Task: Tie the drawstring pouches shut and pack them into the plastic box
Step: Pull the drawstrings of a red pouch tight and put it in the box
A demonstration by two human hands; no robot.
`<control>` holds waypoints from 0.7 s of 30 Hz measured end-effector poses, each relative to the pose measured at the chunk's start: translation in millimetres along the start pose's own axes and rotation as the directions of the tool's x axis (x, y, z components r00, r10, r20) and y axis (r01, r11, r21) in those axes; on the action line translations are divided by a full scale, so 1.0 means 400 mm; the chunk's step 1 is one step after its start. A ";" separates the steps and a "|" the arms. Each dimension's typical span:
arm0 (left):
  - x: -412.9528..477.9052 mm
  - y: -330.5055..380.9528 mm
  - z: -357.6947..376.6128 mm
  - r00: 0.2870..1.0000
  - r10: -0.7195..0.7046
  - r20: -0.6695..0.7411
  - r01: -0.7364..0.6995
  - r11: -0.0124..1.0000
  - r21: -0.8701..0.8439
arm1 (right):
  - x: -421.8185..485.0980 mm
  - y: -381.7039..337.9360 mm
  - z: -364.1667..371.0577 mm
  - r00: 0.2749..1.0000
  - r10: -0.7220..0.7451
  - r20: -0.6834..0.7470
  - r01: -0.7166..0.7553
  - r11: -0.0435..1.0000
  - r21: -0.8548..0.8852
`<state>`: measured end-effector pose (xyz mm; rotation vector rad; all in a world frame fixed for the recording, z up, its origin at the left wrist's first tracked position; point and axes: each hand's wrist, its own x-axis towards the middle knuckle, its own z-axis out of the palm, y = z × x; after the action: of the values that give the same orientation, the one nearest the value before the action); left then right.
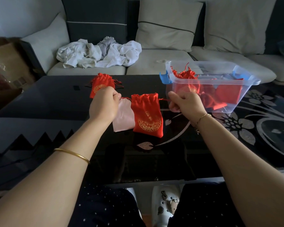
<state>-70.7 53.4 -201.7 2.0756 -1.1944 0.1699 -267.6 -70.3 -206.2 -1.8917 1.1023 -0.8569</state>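
Observation:
A red drawstring pouch [147, 114] with a gold round print hangs above the black table, its mouth gathered. My left hand [104, 103] is closed on its left string, and my right hand [184, 102] is closed on its right string; the strings are stretched apart. A pale pink pouch [123, 117] lies partly under my left hand, beside the red one. Another red pouch [101, 84] rests on the table behind my left hand. The clear plastic box [251, 80] with blue clips stands at the right and holds several red pouches [189, 77].
The black glass table [56, 99] carries a silver flower pattern on its right half. A grey sofa [154, 64] stands behind it with a heap of white cloth [98, 53] on the seat. A cardboard box [5, 63] sits at the far left.

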 end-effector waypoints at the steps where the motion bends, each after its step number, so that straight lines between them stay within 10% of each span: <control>1: 0.000 0.002 -0.001 0.999 -0.034 0.022 0.034 0.999 0.004 | 0.004 -0.002 -0.002 0.996 0.086 0.006 -0.086 0.990 0.109; 4: 0.006 0.018 0.000 0.932 -0.318 0.175 0.357 0.891 -0.282 | 0.017 -0.004 -0.008 0.886 0.354 0.300 -0.464 0.698 0.546; 8: 0.017 0.030 -0.025 0.608 -0.475 0.635 0.728 0.015 -0.685 | 0.026 0.002 -0.016 0.768 0.429 0.476 -0.606 0.246 0.756; 11: 0.032 0.020 -0.037 0.600 -0.423 0.679 0.603 -0.319 -0.731 | 0.025 0.006 -0.030 0.736 0.500 0.457 -0.569 0.091 0.817; 15: 0.028 0.055 -0.045 0.702 -0.469 0.536 0.499 -0.213 -0.840 | 0.030 0.005 -0.027 0.780 0.543 0.312 -0.486 0.210 0.849; 21: 0.008 0.125 -0.067 0.937 -0.113 0.331 0.348 0.393 -0.851 | -0.003 -0.116 -0.013 0.969 0.224 -0.106 -0.096 0.733 0.673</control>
<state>-102.7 53.0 -154.8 1.2218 -0.7757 -0.7426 -254.5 -55.6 -163.8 -1.1168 0.8777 -1.1520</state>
